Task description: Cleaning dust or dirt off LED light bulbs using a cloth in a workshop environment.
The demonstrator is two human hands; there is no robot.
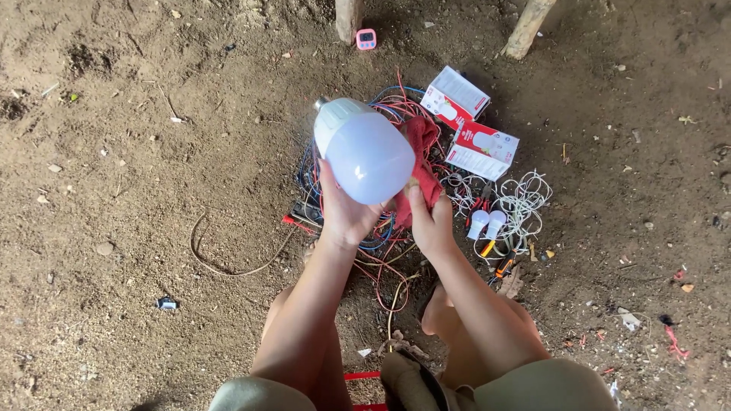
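An outdoor, makeshift electrical work spot is being shown: bare dirt ground (114, 190) is being used as a floor, strewn with tangled wires (381, 114), bulb boxes (468, 125) and wooden posts (527, 29).

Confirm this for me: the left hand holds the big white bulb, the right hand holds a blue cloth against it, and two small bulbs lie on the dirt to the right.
One thing is wrong: the cloth in the right hand is red, not blue, as the head view shows. The left hand does hold the big white bulb, and two small bulbs lie to the right.
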